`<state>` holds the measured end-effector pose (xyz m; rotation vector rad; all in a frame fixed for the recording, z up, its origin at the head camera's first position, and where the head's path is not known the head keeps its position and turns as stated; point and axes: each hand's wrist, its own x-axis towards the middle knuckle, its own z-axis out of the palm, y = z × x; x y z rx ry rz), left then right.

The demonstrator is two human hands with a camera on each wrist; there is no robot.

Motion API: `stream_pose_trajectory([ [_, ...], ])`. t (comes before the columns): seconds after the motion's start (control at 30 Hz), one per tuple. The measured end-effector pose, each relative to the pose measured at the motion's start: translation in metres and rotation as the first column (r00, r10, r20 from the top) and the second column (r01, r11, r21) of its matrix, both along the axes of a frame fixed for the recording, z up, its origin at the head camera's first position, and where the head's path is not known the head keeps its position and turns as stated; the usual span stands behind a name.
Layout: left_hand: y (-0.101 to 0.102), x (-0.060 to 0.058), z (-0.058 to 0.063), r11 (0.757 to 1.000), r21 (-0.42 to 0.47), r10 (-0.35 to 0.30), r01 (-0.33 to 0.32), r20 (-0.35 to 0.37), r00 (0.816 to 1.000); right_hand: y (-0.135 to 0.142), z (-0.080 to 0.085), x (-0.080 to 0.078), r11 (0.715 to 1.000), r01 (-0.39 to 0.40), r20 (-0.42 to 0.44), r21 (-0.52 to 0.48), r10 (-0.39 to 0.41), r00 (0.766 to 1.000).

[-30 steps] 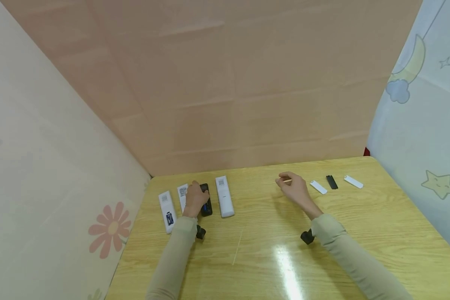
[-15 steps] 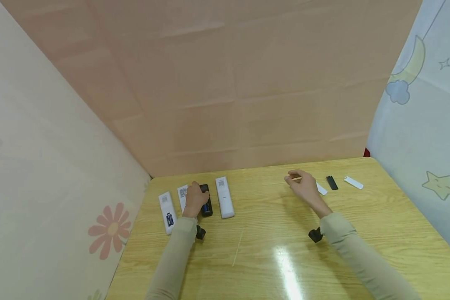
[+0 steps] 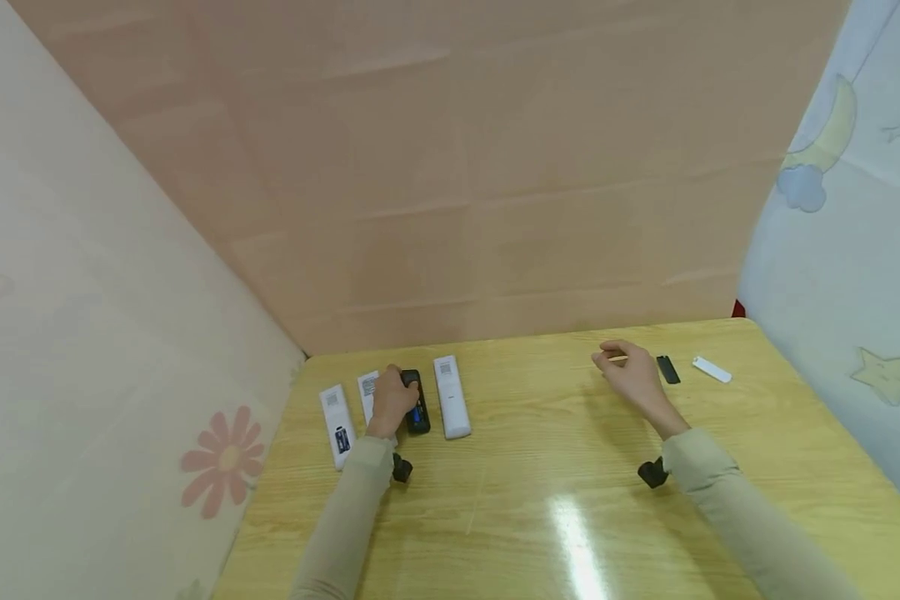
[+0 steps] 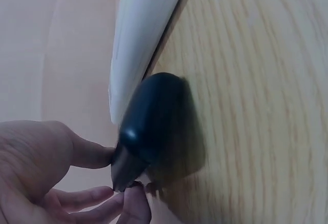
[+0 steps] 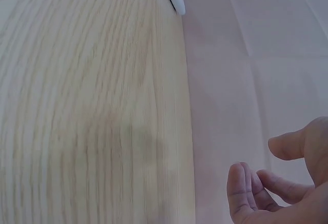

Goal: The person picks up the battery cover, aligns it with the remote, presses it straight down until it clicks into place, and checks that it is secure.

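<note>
While our yellow wood-grain table spreads beneath, our right hand hovers empty, thumb and fingers apart, our left hand pinches an oblong black plastic remote at left, and a flat black plastic strip lies right of both hands.

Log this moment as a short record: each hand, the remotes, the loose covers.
left hand: grips black remote, thumb and fingers on opposite sides
right hand: above table, holding nothing
leftmost white remote: batteries exposed
second white remote: partly hidden by left hand
rightmost white remote: beside black remote
covers: one black, one white visible
</note>
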<state>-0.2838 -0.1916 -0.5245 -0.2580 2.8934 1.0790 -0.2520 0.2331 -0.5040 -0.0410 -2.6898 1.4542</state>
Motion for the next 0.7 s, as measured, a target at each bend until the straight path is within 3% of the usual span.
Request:
stream_pose_trajectory([
  [0.37, -0.006, -0.003, -0.003, 0.995, 0.096, 0.04, -0.042, 0.025, 0.999, 0.025, 0.011, -0.002, 0.998, 0.028, -0.021, 0.057, -0.027, 0.999],
  [0.7, -0.006, -0.003, -0.006, 0.987, 0.159, 0.025, -0.028, 0.017, 1.0, 0.052, 0.018, -0.006, 0.995, 0.069, -0.061, 0.07, -0.064, 0.996],
])
